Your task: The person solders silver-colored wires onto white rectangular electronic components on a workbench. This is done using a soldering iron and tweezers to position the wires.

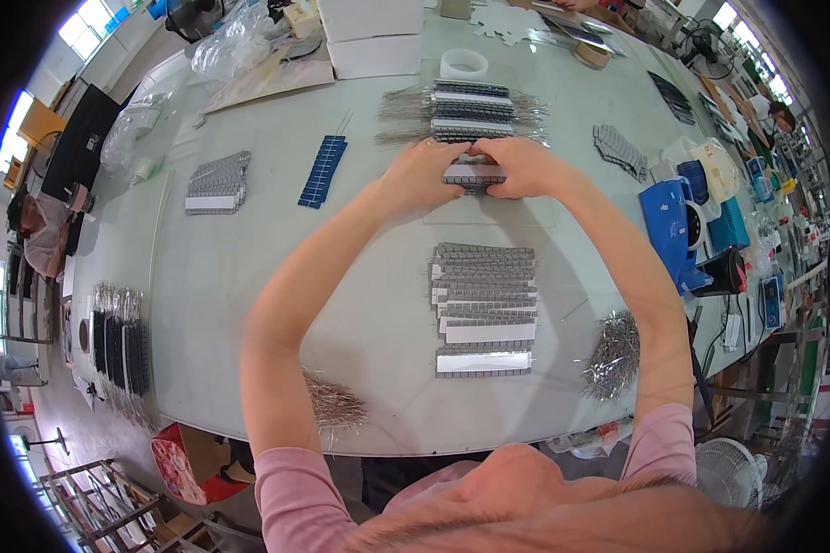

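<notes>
Both my hands meet at the far middle of the table, on a short stack of grey gridded strips point(474, 171) with a pale band. My left hand point(424, 175) grips its left end, fingers along the far edge and thumb on the near side. At the right end, my right hand point(526, 170) closes on it the same way. Just beyond my fingertips lies a pile of dark strips point(472, 123) with thin silvery wires fanning out on both sides. Nearer me, a long overlapping pile of grey strips point(484, 300) lies between my forearms.
Wire bundles point(613, 355) lie by my right forearm; more wires point(337, 403) by my left. A blue strip piece point(323, 171) and grey strips point(217, 184) sit left. Far off stand a white tape roll point(464, 64) and white boxes point(373, 41); at right, a blue device point(669, 226).
</notes>
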